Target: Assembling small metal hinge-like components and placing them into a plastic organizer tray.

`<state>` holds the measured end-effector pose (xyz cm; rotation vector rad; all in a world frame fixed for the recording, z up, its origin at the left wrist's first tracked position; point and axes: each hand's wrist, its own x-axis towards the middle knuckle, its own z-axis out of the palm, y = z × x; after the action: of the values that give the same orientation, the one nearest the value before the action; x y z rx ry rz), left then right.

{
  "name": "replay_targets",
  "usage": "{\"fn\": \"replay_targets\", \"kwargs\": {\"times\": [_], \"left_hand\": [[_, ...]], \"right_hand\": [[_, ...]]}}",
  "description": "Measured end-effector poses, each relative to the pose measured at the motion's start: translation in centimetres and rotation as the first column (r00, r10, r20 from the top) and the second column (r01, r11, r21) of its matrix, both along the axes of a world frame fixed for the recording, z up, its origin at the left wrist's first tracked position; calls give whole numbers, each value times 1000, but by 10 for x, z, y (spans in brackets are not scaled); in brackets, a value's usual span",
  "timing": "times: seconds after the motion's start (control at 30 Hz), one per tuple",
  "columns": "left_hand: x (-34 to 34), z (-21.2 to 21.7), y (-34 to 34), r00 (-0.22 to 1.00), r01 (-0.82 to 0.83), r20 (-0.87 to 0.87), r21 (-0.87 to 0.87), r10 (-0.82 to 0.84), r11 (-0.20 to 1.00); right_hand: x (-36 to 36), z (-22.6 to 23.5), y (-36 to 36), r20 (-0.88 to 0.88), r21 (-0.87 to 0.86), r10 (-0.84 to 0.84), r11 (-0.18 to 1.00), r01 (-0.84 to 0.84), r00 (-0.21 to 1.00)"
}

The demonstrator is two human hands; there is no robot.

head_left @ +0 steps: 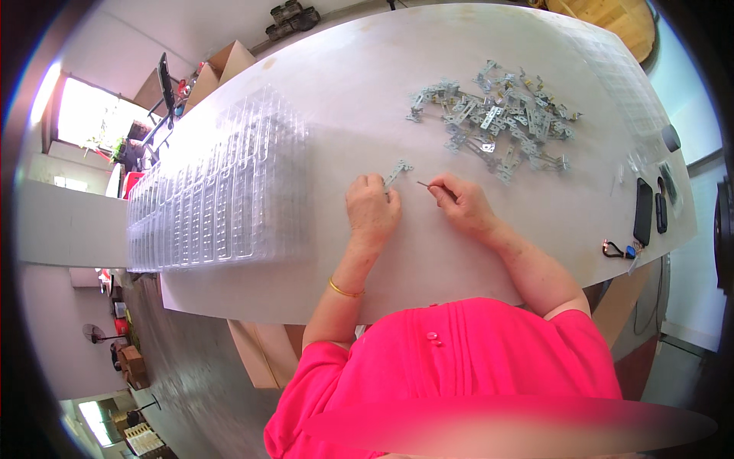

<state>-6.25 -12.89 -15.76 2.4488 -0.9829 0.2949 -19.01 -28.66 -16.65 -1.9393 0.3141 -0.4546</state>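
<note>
My left hand [370, 206] is closed on one end of a small flat metal bracket [398, 170] with holes, whose other end sticks out past the fingertips. Just to the right, my right hand [463, 203] pinches a thin dark metal pin-like piece [423, 183], its tip pointing toward the bracket without touching it. Most of that piece is hidden in the fingers. Beyond my right hand lies a loose pile of similar metal brackets [497, 115], some with brass-coloured bits.
Stacked clear plastic trays [218, 191] stand on the left of the pale table [348, 92]. More clear trays [623, 76] lie at the far right. A black phone [643, 212], a dark slim object [661, 205] and a key ring [615, 249] rest near the right edge.
</note>
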Motion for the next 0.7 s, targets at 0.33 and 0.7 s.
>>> {"fn": "replay_targets", "kwargs": {"times": [0.33,0.7], "left_hand": [[2,-1,-1,998,20,-64,2,-20,1000],[-36,116,57,988,110,137,-354,-65,929]], "right_hand": [[6,-8,3,51,-115,-33,993,39,998],[5,-12,0,39,227,1,974,-9,999]]}}
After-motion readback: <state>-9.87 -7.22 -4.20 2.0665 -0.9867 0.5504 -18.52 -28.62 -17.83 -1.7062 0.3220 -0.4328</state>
